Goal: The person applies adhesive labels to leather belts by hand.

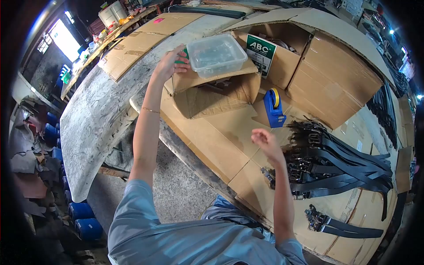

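Left hand (170, 62) is gripping the left edge of the clear plastic container (216, 55), which is sitting far-centre on the small cardboard box (212, 90), right hand (265, 141) hovering loosely open and empty near the belts (340, 163); one-sided hold is risking tipping and spilling.

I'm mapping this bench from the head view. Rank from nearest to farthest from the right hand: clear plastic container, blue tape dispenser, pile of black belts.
From the right hand:
1. Pile of black belts, just to its right.
2. Blue tape dispenser, just beyond it.
3. Clear plastic container, far left, at the left hand.
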Action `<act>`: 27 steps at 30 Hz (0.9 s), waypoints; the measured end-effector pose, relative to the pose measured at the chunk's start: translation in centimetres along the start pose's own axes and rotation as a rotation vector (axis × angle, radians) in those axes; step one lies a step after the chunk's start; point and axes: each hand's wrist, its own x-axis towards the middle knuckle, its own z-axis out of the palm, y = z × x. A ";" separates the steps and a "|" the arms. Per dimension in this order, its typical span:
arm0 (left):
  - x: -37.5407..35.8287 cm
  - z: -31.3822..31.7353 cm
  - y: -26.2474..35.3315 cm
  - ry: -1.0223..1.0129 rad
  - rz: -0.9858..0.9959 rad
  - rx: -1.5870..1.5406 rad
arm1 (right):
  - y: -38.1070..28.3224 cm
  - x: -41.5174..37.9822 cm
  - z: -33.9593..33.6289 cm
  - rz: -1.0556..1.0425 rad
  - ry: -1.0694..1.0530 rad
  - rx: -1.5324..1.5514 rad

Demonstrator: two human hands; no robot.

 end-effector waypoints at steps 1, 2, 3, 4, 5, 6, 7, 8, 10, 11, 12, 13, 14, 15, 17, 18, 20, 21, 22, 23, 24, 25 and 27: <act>0.4 0.2 -0.1 0.004 -0.003 0.000 | 1.5 -0.6 0.7 0.020 -0.046 0.023; 0.4 0.7 0.1 -0.043 0.003 0.014 | 3.5 -1.5 1.6 0.057 -0.049 0.257; 0.4 1.1 0.3 -0.087 0.012 0.029 | 3.4 -2.7 1.9 0.119 -0.068 0.084; 0.6 1.3 0.1 -0.074 0.013 0.029 | 3.1 -3.9 2.2 0.177 -0.087 -0.091; 0.8 1.5 -0.1 -0.102 0.012 0.015 | 3.8 -5.0 2.7 0.239 -0.099 0.013; 0.9 1.6 -0.4 -0.127 0.010 0.002 | 4.4 -6.0 3.2 0.303 -0.113 0.117; 0.9 1.6 -0.5 -0.109 0.013 0.003 | 4.6 -6.8 3.7 0.297 -0.130 0.116; 0.9 1.8 -0.7 -0.105 0.014 -0.044 | 4.6 -7.4 4.1 0.237 -0.092 0.061; 0.4 2.3 -0.4 -0.084 0.042 -0.120 | 4.1 -7.8 4.4 0.162 -0.064 0.004; 0.2 2.0 -0.6 -0.073 0.052 -0.120 | 3.6 -8.0 4.5 0.169 -0.061 -0.030; 0.1 1.8 -0.9 -0.070 0.064 -0.183 | 3.2 -8.0 4.5 0.176 -0.055 -0.066; 0.0 1.7 -1.1 -0.073 0.076 -0.247 | 3.2 -7.9 4.5 0.165 -0.057 -0.072; -1.0 1.7 -0.7 -0.052 0.068 -0.276 | 3.3 -7.8 4.6 0.153 -0.045 -0.077; -1.4 1.6 -0.7 -0.056 0.071 -0.278 | 3.3 -8.0 4.7 0.144 -0.029 -0.081; -2.4 0.6 -1.0 0.043 0.079 -0.324 | 2.9 -8.1 4.7 0.163 -0.032 -0.104; -3.0 0.1 -1.1 0.044 0.084 -0.325 | 2.7 -7.9 4.9 0.178 -0.041 -0.124; -4.4 -1.1 -1.5 0.099 0.112 -0.351 | 3.7 -7.8 4.9 0.173 -0.061 -0.115; -5.4 -1.5 -1.6 0.124 0.125 -0.366 | 3.7 -7.8 4.7 0.173 -0.076 -0.106; -6.8 -2.0 -1.9 0.126 0.123 -0.409 | 3.5 -7.8 3.8 0.177 -0.071 -0.112; -8.7 -2.3 -1.7 0.188 0.132 -0.412 | 2.2 -7.7 2.6 0.218 -0.140 -0.108; -10.5 -2.4 -1.8 0.238 0.130 -0.417 | 0.5 -7.7 1.2 0.270 -0.198 -0.102; -11.8 -3.0 -2.6 0.256 0.187 -0.439 | -1.8 -7.8 -0.1 0.256 -0.108 -0.254; -15.7 -2.5 -3.3 0.264 0.171 -0.490 | -2.4 -7.6 -3.8 0.083 0.107 -0.312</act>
